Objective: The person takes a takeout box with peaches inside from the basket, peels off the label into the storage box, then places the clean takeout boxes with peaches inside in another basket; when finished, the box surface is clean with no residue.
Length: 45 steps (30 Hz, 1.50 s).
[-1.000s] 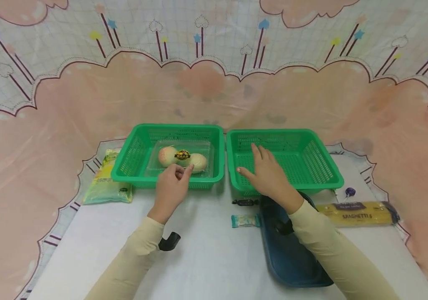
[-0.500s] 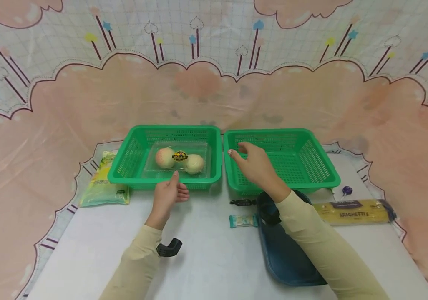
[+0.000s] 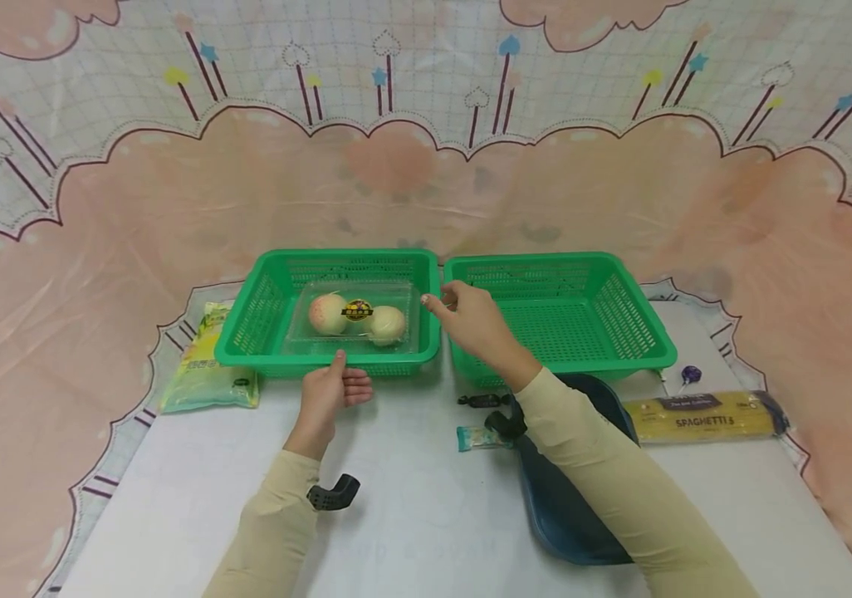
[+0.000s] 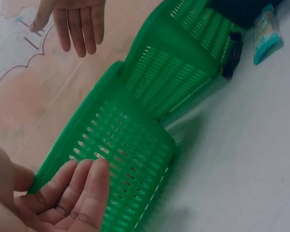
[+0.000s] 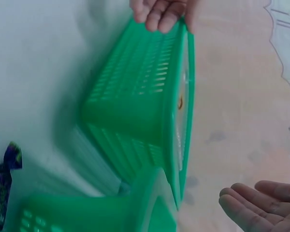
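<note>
My left hand (image 3: 326, 399) is at the front rim of the left green basket (image 3: 355, 361), thumb over the rim and fingers (image 4: 92, 188) against the outer wall, gripping it. Inside that basket lies a clear plastic box (image 3: 407, 291) with two round pale fruits (image 3: 387, 325) and a dark label. My right hand (image 3: 480, 325) hovers over the gap between the two baskets, near the left basket's right rim, holding nothing. In the right wrist view its fingers (image 5: 261, 203) look extended and apart from the rim. The right green basket (image 3: 620, 365) stands just beside the left one.
A yellow-green bag (image 3: 209, 374) leans left of the baskets. In front lie a dark wrapped candy (image 3: 482, 400), a teal-wrapped snack (image 3: 474, 438) and a dark blue tray (image 3: 568, 523) under my right forearm. A spaghetti pack (image 3: 702, 418) and purple lollipop (image 3: 691, 374) lie right.
My left hand has come down from above the fruit box to the left basket's front rim. My right hand has moved left from over the right basket toward the left basket's right rim.
</note>
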### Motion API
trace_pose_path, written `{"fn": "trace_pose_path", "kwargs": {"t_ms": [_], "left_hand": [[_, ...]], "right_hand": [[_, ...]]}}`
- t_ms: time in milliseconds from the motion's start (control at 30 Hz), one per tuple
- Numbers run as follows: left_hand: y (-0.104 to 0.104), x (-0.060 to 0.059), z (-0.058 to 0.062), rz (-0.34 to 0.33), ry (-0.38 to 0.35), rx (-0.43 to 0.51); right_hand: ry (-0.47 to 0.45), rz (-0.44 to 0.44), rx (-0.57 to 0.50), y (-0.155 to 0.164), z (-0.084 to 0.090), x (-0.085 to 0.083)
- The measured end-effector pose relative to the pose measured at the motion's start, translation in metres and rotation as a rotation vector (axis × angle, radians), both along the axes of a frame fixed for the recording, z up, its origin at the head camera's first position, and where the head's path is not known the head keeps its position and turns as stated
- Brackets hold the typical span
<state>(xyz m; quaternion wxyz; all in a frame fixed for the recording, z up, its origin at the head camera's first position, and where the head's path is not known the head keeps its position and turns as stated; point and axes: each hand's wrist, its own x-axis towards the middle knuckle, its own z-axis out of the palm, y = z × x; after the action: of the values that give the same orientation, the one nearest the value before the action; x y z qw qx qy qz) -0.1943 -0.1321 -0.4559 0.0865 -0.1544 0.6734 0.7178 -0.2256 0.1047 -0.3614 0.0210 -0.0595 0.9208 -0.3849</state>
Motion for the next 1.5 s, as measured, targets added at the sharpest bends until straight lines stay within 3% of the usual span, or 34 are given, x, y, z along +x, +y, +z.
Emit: {"fn": "trace_pose_path", "kwargs": {"t_ms": [467, 767, 967, 1233, 1500], "left_hand": [[0.0, -0.003, -0.007, -0.006, -0.003, 0.109], [0.002, -0.006, -0.006, -0.024, -0.017, 0.102], [-0.002, -0.004, -0.004, -0.021, 0.003, 0.114], [-0.005, -0.003, -0.004, -0.024, 0.02, 0.128], [-0.004, -0.002, -0.007, -0.015, 0.031, 0.107]], "right_hand": [[-0.098, 0.033, 0.032, -0.032, -0.019, -0.012], [-0.151, 0.004, 0.048, -0.049, -0.036, -0.022], [-0.127, 0.056, 0.085, -0.071, -0.045, -0.021], [-0.107, 0.021, 0.092, -0.083, -0.051, -0.027], [-0.205, 0.02, 0.122, -0.086, -0.053, -0.041]]}}
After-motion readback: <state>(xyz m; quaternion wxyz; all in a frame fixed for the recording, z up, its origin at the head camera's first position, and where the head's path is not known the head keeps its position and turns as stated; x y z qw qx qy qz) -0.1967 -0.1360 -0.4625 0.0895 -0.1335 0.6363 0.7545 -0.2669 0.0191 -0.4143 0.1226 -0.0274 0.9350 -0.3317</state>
